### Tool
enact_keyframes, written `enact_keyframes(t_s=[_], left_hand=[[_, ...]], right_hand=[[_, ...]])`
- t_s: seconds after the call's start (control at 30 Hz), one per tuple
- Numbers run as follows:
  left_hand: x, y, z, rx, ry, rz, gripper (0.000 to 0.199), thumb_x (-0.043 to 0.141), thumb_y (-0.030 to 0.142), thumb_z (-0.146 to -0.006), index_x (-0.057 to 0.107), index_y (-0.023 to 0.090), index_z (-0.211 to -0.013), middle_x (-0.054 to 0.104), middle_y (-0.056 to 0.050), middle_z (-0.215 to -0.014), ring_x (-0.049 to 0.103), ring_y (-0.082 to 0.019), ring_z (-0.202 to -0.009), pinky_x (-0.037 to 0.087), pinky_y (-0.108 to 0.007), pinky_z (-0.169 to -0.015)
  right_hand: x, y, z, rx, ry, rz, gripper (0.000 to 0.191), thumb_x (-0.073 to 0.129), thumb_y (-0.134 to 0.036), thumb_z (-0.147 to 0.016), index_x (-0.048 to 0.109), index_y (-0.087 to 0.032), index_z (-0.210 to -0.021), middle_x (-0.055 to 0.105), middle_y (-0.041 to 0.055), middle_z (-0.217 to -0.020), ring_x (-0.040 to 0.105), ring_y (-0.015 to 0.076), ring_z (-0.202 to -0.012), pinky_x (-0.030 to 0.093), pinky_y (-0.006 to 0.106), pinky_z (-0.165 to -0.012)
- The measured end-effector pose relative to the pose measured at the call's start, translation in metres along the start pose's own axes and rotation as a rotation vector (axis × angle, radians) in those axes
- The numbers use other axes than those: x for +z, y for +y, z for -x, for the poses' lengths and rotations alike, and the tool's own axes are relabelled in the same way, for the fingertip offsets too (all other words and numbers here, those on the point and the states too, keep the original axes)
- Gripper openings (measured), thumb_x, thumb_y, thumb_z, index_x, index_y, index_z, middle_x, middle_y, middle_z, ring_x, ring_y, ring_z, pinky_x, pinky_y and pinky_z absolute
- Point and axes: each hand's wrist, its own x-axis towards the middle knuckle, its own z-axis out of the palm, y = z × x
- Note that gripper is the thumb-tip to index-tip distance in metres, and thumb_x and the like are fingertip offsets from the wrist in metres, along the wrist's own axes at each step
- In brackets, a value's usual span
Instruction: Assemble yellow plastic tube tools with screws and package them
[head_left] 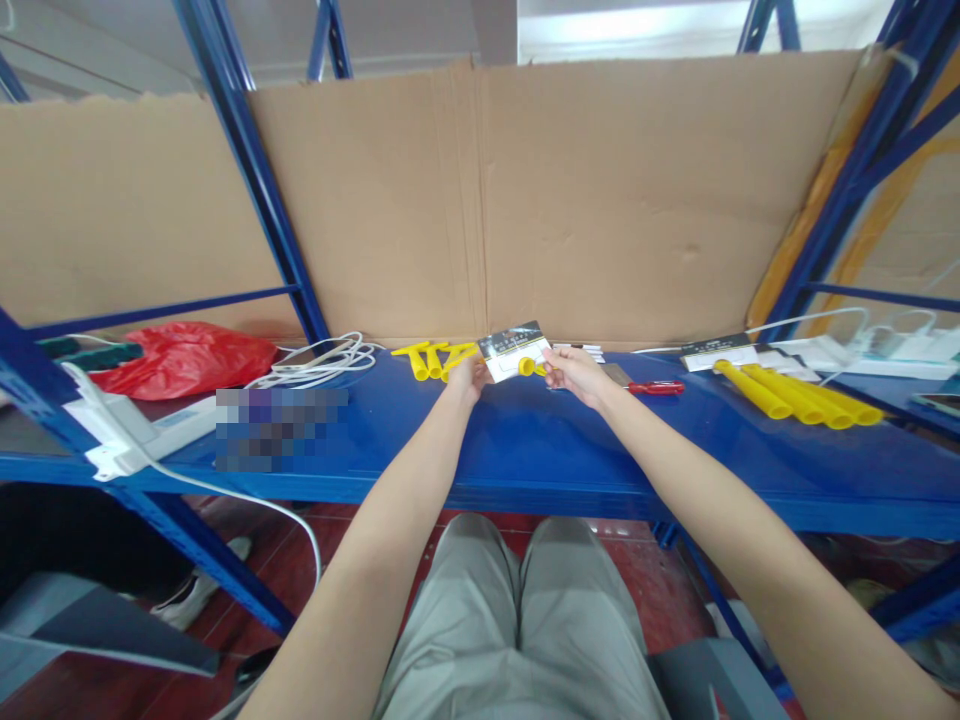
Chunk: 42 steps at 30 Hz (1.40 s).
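My left hand (466,378) is closed on the left edge of a black-and-white printed card (513,350), raised just above the blue shelf. Fingers of my right hand (574,376) are pinched at the card's lower right, round a small yellow tubular piece (527,367); its far end is hidden by the fingers. Just left of my left hand lie several yellow T-shaped pieces with tube handles (429,362). Right of my right hand rests a red-handled tool (655,387), with a flat grey piece (618,375) beside it.
Several yellow tubes (799,397) and more printed cards (718,351) lie at the right. On the left are a white cable (330,360), a red plastic bag (187,358) and a white power strip (161,430). Cardboard (600,200) walls the back; blue posts (255,170) frame the shelf.
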Motion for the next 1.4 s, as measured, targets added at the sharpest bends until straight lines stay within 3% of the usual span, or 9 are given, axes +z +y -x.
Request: enact_keyframes(t_s=[0.23, 0.43, 0.67, 0.97, 1.07, 1.2, 1.33, 1.4], left_hand=[[0.005, 0.000, 0.010, -0.029, -0.108, -0.035, 0.010, 0.057, 0.016, -0.080, 0.063, 0.011, -0.087, 0.071, -0.008, -0.077, 0.068, -0.017, -0.065, 0.055, -0.029, -0.066], [0.006, -0.002, 0.010, 0.012, -0.100, -0.039, 0.013, 0.052, 0.013, -0.082, 0.062, 0.014, -0.089, 0.071, -0.007, -0.076, 0.070, -0.019, -0.074, 0.056, -0.031, -0.072], [0.006, 0.000, 0.012, -0.031, -0.088, -0.023, 0.015, 0.050, 0.024, -0.086, 0.063, 0.015, -0.086, 0.072, -0.007, -0.078, 0.070, -0.021, -0.076, 0.056, -0.032, -0.072], [0.011, -0.007, 0.018, 0.062, -0.172, -0.080, 0.014, 0.053, 0.021, -0.080, 0.065, 0.014, -0.082, 0.069, -0.004, -0.066, 0.069, -0.019, -0.068, 0.055, -0.028, -0.066], [0.009, -0.008, 0.015, 0.121, -0.123, -0.109, 0.011, 0.057, 0.019, -0.077, 0.065, 0.015, -0.084, 0.069, -0.004, -0.067, 0.069, -0.019, -0.069, 0.055, -0.028, -0.067], [0.006, -0.005, 0.015, 0.209, -0.050, -0.097, 0.026, 0.057, 0.012, -0.075, 0.061, 0.018, -0.099, 0.070, -0.001, -0.075, 0.069, -0.018, -0.069, 0.055, -0.028, -0.067], [0.007, -0.002, 0.020, 0.262, -0.050, -0.065, 0.043, 0.059, 0.007, -0.074, 0.055, 0.025, -0.113, 0.069, 0.000, -0.084, 0.069, -0.016, -0.074, 0.055, -0.028, -0.070], [0.009, -0.001, 0.021, 0.273, -0.062, -0.061, 0.043, 0.058, 0.006, -0.074, 0.054, 0.026, -0.112, 0.069, 0.001, -0.084, 0.069, -0.016, -0.076, 0.055, -0.029, -0.072]], right_hand=[[0.003, 0.000, 0.002, 0.041, 0.040, 0.005, 0.022, 0.068, -0.031, -0.079, 0.056, -0.017, -0.067, 0.063, 0.0025, -0.062, 0.055, 0.0084, -0.047, 0.041, 0.021, -0.047], [0.001, 0.004, -0.005, 0.067, 0.090, -0.080, 0.013, 0.064, -0.026, -0.081, 0.059, -0.016, -0.074, 0.066, 0.0031, -0.069, 0.059, 0.0109, -0.053, 0.047, 0.025, -0.054], [0.007, 0.005, -0.006, 0.085, 0.091, -0.113, 0.014, 0.062, -0.021, -0.082, 0.058, -0.016, -0.069, 0.065, 0.0018, -0.068, 0.059, 0.0099, -0.058, 0.047, 0.023, -0.060], [0.014, -0.001, 0.003, 0.108, 0.096, -0.083, 0.017, 0.056, -0.019, -0.087, 0.056, -0.018, -0.070, 0.066, 0.0016, -0.068, 0.060, 0.0089, -0.056, 0.050, 0.022, -0.060], [0.016, -0.001, 0.003, 0.105, 0.104, -0.078, 0.016, 0.055, -0.021, -0.088, 0.056, -0.018, -0.072, 0.066, 0.0027, -0.069, 0.062, 0.0102, -0.060, 0.051, 0.022, -0.061], [0.019, 0.000, 0.002, 0.118, 0.143, -0.088, 0.018, 0.054, -0.018, -0.088, 0.055, -0.018, -0.071, 0.068, 0.0035, -0.072, 0.064, 0.0114, -0.063, 0.053, 0.024, -0.064], [0.019, 0.001, 0.001, 0.124, 0.186, -0.121, 0.020, 0.054, -0.017, -0.089, 0.052, -0.018, -0.069, 0.068, 0.0014, -0.069, 0.063, 0.0105, -0.057, 0.053, 0.024, -0.062], [0.018, 0.002, 0.000, 0.122, 0.197, -0.139, 0.020, 0.055, -0.018, -0.088, 0.052, -0.019, -0.069, 0.067, 0.0002, -0.066, 0.062, 0.0096, -0.054, 0.052, 0.022, -0.059]])
